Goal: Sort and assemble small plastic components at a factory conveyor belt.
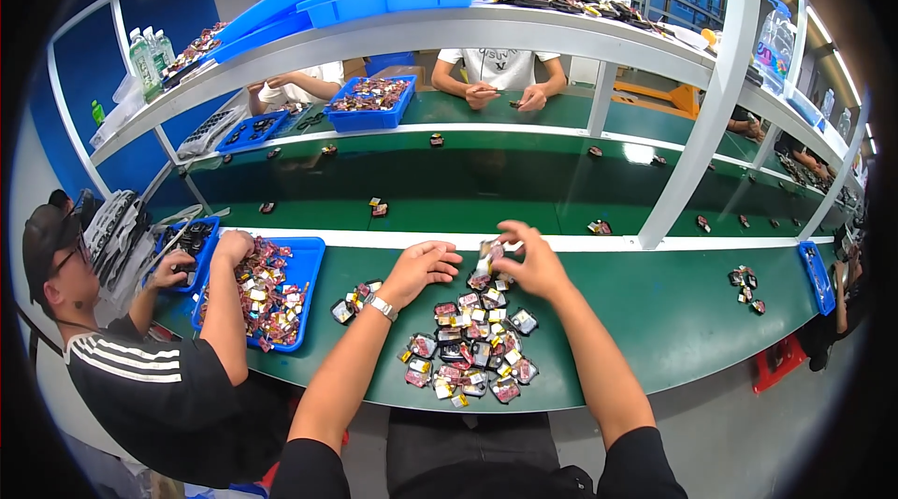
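On the green bench in front of me lies a heap of small electronic assemblies (pixel 468 349), with black housings, reddish circuit boards and white or yellow pieces. Above its far end, my right hand (pixel 535 263) pinches one such circuit-board assembly (pixel 486 260) between thumb and fingers. My left hand (pixel 423 270), with a watch on the wrist, hovers just left of it. Its fingers are stretched out and slightly curved, with nothing visible in them. A smaller cluster of assemblies (pixel 351 304) lies beside my left forearm.
At left, a co-worker (pixel 150 368) reaches into a blue tray (pixel 313 284) of reddish boards. Beyond a white rail (pixel 393 241), a green conveyor belt (pixel 505 209) carries scattered assemblies. A metal post (pixel 697 115) rises at right. A few assemblies (pixel 745 289) lie on the bench's right side.
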### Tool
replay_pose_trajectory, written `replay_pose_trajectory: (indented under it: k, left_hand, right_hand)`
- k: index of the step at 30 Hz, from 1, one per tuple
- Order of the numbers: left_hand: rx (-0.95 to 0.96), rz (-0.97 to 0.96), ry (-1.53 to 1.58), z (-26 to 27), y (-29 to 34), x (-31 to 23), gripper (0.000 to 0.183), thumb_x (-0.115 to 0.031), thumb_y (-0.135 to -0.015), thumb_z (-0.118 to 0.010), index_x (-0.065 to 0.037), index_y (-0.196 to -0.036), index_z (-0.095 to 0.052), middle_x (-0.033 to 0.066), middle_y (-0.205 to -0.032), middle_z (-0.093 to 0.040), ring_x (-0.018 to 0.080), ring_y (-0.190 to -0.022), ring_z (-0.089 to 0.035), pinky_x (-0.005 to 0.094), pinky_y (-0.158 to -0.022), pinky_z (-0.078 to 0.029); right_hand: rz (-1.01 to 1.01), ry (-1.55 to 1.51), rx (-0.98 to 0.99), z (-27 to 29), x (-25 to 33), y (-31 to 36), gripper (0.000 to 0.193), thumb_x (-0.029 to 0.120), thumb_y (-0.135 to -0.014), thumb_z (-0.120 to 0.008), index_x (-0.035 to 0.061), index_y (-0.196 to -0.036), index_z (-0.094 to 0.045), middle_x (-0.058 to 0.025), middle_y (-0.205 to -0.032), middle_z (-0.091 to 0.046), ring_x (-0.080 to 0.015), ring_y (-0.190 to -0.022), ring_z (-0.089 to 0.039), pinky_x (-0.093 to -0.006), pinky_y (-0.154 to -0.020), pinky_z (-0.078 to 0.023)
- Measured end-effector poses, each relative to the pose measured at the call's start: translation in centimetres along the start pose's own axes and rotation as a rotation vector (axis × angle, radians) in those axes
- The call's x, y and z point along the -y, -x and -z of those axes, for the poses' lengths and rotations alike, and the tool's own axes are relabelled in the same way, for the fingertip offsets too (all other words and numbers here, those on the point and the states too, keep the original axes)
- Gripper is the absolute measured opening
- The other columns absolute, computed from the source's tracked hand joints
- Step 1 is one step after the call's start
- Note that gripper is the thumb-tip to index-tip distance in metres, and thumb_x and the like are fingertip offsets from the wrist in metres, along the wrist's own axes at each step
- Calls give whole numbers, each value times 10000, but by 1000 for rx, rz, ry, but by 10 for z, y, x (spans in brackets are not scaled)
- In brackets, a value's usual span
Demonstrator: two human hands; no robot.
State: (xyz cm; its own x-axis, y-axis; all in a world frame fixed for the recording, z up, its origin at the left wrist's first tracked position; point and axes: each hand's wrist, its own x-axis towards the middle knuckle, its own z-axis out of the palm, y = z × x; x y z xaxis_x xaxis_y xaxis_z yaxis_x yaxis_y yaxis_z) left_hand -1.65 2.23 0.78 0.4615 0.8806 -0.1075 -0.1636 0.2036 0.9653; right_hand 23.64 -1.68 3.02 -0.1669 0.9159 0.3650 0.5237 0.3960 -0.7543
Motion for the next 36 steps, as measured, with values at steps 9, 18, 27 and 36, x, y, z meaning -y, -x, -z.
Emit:
replay_pose_trajectory:
  k: [9, 18, 27, 36]
  left_hand:
    - [360, 108, 15, -2, 7, 12, 380, -227, -1000, -506, 27, -1283, -518, 97, -994, -644, 179, -852, -666, 275, -724, -574]
    - [167, -57, 6, -23, 14, 4, 337, -69, -994, -446, 26, -1316, -457, 144, -1136, -605, 201, -998, -647, 314, -880, -570]
    - [206, -60, 7, -28, 14, 6, 335, -15, -961, -486, 11, -1295, -470, 131, -1174, -606, 200, -1062, -623, 337, -929, -545]
    - [282, -83, 33, -28, 17, 4, 380, 16, -946, -498, 9, -1323, -449, 133, -1190, -596, 183, -1102, -591, 337, -952, -527]
  right_hand:
    - [112, 96, 234, -15, 42, 15, 679, 34, -759, -706, 88, -1383, -445, -113, -1261, -570, -310, -1160, -523, -400, -996, -439]
    - [367, 150, 53, -25, 27, 13, 256, 45, -761, -693, 77, -1011, -649, -100, -1248, -544, -309, -1172, -501, -395, -976, -446]
    - [394, 193, 21, -29, 27, 13, 108, 61, -764, -688, 53, -866, -653, -110, -1174, -573, -310, -1135, -519, -398, -956, -449]
    - [240, 96, -80, -36, 30, 17, 71, 104, -767, -665, 49, -813, -668, -104, -1120, -624, -296, -1089, -556, -387, -939, -461]
